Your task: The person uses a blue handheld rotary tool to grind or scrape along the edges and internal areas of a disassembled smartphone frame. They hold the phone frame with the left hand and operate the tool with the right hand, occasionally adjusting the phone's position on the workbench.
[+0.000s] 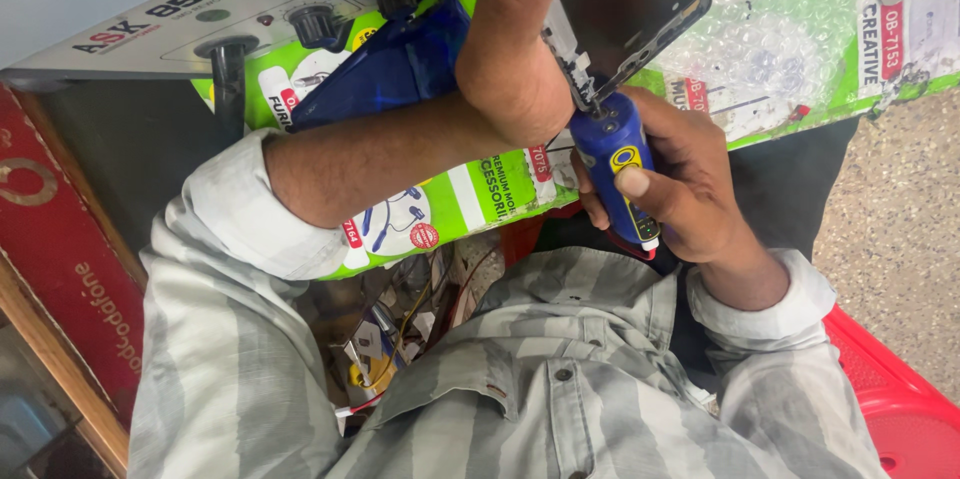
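Dark flat phone frame pinched in left hand; right hand wrapped tight round blue-handled screwdriver. Keep tip square in screw, frame steady, press lightly.

Speckled stone floor runs along the right, a red plastic seat sits low, and a red panel lines the left edge.
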